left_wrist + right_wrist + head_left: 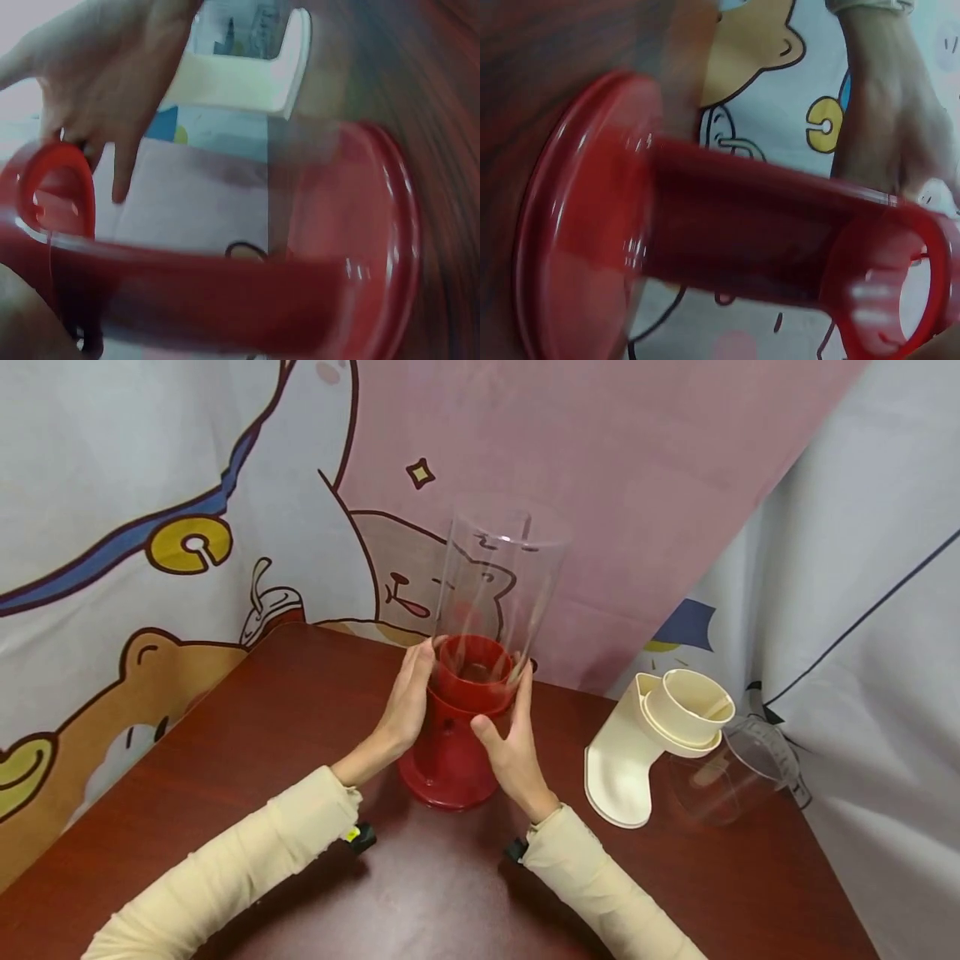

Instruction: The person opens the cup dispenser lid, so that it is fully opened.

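Note:
A glossy red stand (453, 768) with a round foot and a ring-shaped top is on the table. Set in its ring, a tall clear cylinder (498, 585) rises upright. My left hand (407, 700) lies along the left side of the ring, its fingers mostly straight. On the other side is my right hand (516, 756), fingers extended upward and thumb spread apart, beside the ring and the cylinder's lower end. In the left wrist view the right hand (112, 82) shows straight fingers near the red ring. The left hand's fingertips are hidden in the right wrist view.
To the right stands a cream plastic piece (626, 768) with a round cup-like top. Behind it lies a clear container (738, 768) near the table's right edge. A printed cartoon curtain (600, 468) hangs close behind the brown table (420, 902).

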